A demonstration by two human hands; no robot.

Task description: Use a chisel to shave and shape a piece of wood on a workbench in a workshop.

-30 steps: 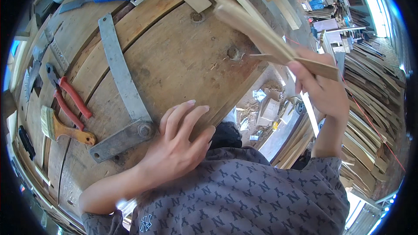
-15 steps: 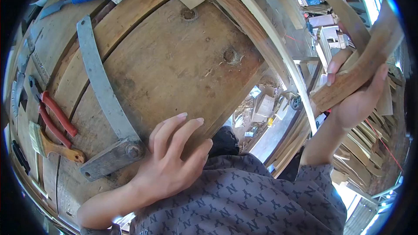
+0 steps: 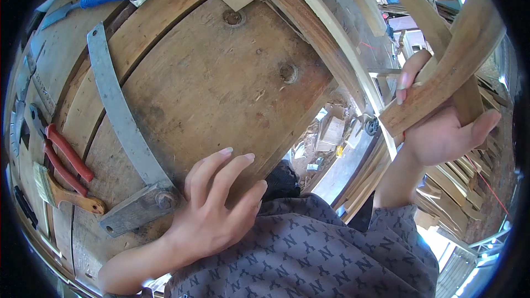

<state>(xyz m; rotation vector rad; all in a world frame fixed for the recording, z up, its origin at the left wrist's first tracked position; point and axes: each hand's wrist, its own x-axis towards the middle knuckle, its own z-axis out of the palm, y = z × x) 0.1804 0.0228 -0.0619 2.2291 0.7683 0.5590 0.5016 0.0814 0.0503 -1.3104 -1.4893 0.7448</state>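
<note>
- Right of the workbench (image 3: 221, 88), I see one right hand (image 3: 436, 137) gripping two wooden pieces (image 3: 441, 83), one partly hidden.
- Over the workbench, one left hand (image 3: 212, 215) spreads loosely, contact unclear.

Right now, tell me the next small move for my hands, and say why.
I would probably bring the left hand over to steady the wooden pieces: the right hand alone holds them, they splay apart, and the left hand shows nothing in its grasp.
</note>
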